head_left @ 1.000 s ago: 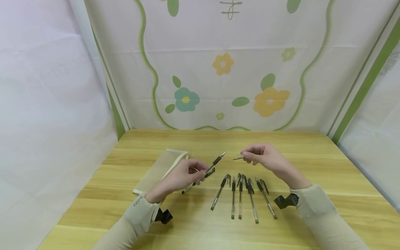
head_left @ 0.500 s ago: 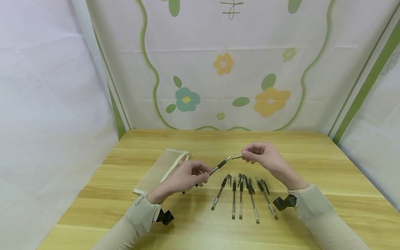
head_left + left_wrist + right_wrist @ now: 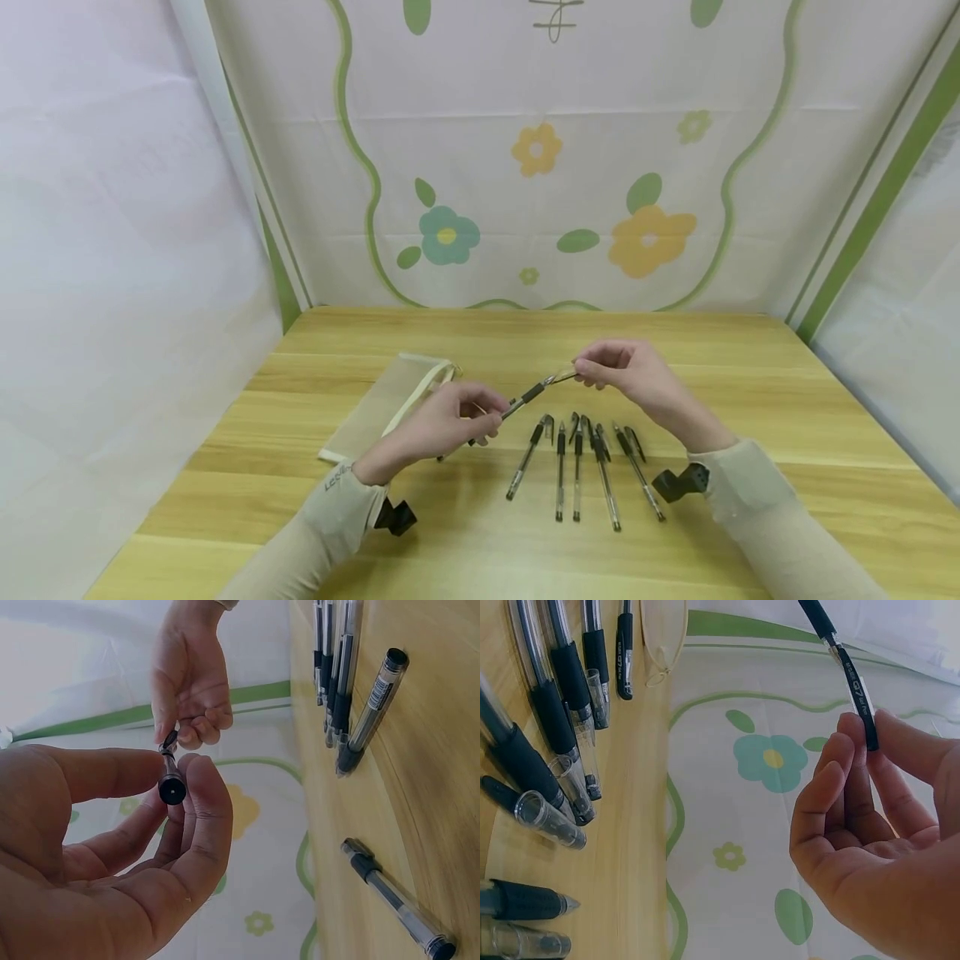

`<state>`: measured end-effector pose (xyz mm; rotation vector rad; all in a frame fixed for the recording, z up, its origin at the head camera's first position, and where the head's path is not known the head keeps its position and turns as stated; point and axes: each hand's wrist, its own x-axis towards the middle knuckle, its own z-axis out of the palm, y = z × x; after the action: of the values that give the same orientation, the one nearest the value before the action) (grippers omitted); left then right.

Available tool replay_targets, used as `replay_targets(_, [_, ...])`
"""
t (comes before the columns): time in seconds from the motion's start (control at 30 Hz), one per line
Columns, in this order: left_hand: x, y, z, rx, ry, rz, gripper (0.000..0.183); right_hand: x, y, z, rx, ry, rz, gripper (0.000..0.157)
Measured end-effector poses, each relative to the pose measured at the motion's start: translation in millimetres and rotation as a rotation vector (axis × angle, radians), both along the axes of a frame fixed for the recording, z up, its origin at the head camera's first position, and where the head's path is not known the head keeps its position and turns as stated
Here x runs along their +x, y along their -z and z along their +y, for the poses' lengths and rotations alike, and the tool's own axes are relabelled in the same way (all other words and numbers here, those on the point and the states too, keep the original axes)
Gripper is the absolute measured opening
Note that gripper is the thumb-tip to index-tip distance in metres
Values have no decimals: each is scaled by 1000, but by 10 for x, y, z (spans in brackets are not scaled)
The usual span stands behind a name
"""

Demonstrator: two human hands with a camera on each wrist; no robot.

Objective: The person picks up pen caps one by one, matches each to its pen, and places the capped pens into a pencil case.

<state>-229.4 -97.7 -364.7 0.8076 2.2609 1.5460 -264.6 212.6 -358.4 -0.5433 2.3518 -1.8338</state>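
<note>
Above the table, my left hand [image 3: 450,417] pinches a gel pen [image 3: 534,392] with a black rubber grip between thumb and fingers, its tip pointing right. The thumb and fingertips of my right hand [image 3: 626,371] pinch a clear pen cap with a black clip [image 3: 859,697]. The cap's mouth meets the pen's tip, the two nearly in line in the head view. In the left wrist view the pen's black end plug [image 3: 172,791] faces the camera. Below lie several uncapped pens [image 3: 577,475] in a row, with loose caps [image 3: 551,817] near their tips.
A beige mesh zip pouch [image 3: 375,408] lies on the wooden table [image 3: 720,342], left and partly behind the left hand. Another pen [image 3: 397,900], with its cap on, lies on the table below that hand. A flowered cloth wall [image 3: 480,150] closes the back.
The left hand has tilted its pen lower and moved slightly right. The right hand has shifted left with the cap, closing the gap until cap and pen tip meet. The pens on the table stay put.
</note>
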Motion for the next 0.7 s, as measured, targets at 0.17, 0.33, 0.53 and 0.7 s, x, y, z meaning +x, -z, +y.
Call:
replay_targets(0.17, [-3,-7,4,3,5,-3,18,18,4,-22,3,-31,-2,28])
replay_targets(0.33, [-13,-48,-21,-10,6,-5,19,26,34,-43,-2,-51,-3,25])
replay_targets(0.53, [-42,-57,-38,9,-18,7,19,26,76,-73,-3,-67,-1,25])
replay_targets(0.7, [-53,-48,-44,30,-76,8,24,37,85,-91,-36,-66,12,24])
